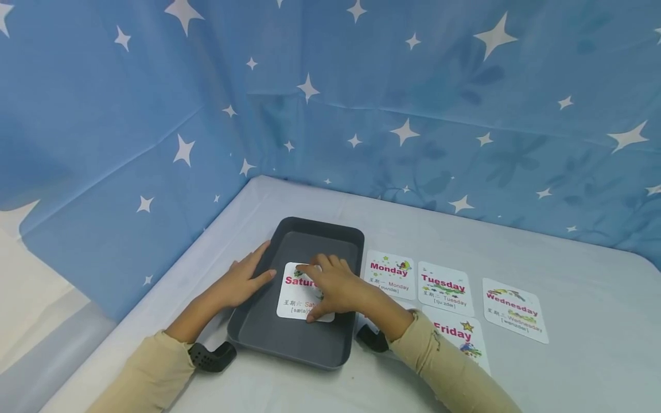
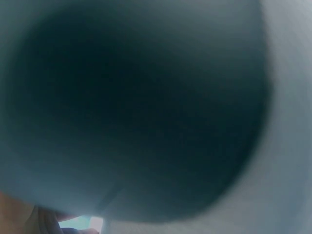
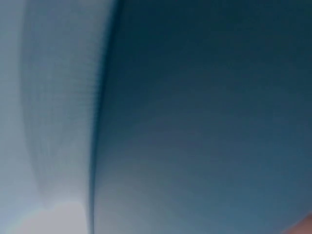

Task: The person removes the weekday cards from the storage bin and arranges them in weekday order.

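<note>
A white flashcard reading "Saturday" is inside the dark grey rectangular tray. Over this card, my right hand spreads thumb and fingers to its edges and grips it; part of the printing is hidden. My left hand rests at the tray's left rim, fingers fairly straight along the side, thumb reaching over the inside. In the left wrist view the dark tray looms close and blurred. The right wrist view is mostly filled by the blurred dark tray.
Right of the tray lie cards reading "Monday", "Tuesday", "Wednesday" and "Friday". Another card is partly hidden by the right wrist. Behind the white-covered table hangs a blue star-patterned curtain.
</note>
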Tool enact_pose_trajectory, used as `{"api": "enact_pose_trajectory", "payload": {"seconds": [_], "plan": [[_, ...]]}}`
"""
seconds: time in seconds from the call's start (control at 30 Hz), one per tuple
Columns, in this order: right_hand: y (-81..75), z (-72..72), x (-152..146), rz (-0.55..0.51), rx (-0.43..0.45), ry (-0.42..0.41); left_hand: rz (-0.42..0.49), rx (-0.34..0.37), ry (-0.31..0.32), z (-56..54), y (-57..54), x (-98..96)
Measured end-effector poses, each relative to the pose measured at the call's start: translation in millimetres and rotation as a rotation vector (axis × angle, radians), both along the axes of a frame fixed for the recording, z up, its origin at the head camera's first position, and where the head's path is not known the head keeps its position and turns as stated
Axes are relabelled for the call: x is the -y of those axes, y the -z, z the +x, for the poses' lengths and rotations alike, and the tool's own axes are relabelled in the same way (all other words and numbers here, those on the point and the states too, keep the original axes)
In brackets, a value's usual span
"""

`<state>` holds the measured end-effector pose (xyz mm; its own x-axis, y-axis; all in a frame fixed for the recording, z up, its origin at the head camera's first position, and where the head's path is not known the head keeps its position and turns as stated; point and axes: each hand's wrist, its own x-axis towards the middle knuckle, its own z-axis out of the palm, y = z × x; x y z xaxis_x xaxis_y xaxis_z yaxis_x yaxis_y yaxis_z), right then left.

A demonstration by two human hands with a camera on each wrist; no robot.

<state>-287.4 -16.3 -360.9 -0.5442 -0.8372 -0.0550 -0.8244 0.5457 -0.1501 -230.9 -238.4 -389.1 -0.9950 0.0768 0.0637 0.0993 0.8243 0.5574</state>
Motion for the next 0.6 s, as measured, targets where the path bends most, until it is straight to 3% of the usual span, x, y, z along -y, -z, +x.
{"api": "enact_pose_trajectory", "payload": {"seconds": [0.27, 0.6], "plan": [[0.1, -1.7, -2.1, -0.019, 0.0, -0.011, -0.005, 0.0, -0.001, -0.3, 2.1, -0.6], [-2.3, -2.7, -3.7, 0.036, -0.007, -0.042, -0.005, -0.003, -0.001, 0.4, -0.1, -0.8]]}}
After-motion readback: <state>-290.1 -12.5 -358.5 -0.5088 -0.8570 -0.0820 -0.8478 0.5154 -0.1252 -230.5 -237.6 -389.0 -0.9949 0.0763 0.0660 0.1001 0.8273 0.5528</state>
